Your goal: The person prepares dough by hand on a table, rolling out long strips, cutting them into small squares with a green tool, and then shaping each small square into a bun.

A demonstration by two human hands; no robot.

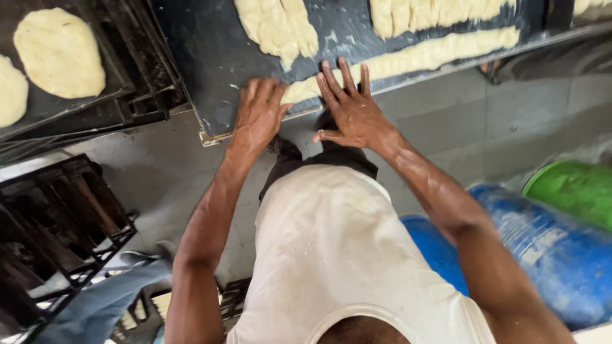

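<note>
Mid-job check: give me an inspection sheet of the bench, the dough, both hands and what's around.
Surface: dark work table, streaked with flour.
Job's things: long dough strip along the near edge; more dough pieces behind it.
Clutter: nothing seen.
Grippers: left hand and right hand flat, palms down on the strip's end.
Cables: nothing seen.
Surroundings: tray with flat dough rounds, blue drum, green tub, dark rack.

surface: dark worktable (217, 57) | on it: long dough strip (421, 56); dough pieces (277, 25); flour smears
</note>
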